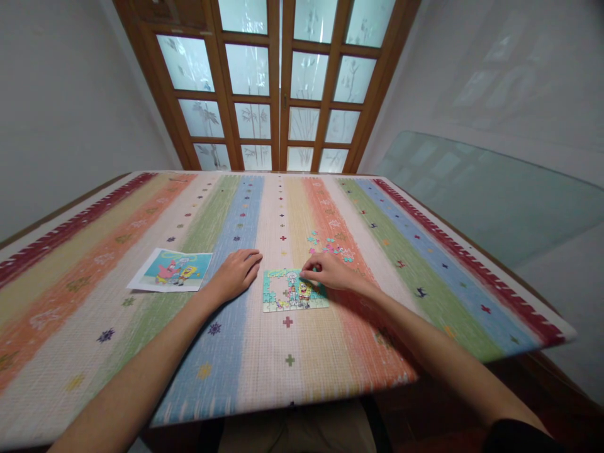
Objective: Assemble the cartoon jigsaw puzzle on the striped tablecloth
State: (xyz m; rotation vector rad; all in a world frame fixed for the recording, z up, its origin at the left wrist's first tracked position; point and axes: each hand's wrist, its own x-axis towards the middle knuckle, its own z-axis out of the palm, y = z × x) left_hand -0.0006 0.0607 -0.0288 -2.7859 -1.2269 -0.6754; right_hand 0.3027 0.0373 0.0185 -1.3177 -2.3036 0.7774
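Observation:
A small, partly assembled cartoon jigsaw puzzle lies on the striped tablecloth in front of me. My right hand rests on its upper right corner, fingers curled and pinched on something I cannot make out. Several loose puzzle pieces are scattered just beyond that hand. My left hand lies on the cloth a little left of the puzzle, fingers loosely bent, holding nothing. A printed reference picture of the same cartoon lies further left.
The table's near edge runs below my forearms. A glass sheet leans at the right wall. Wooden doors with frosted panes stand behind the table.

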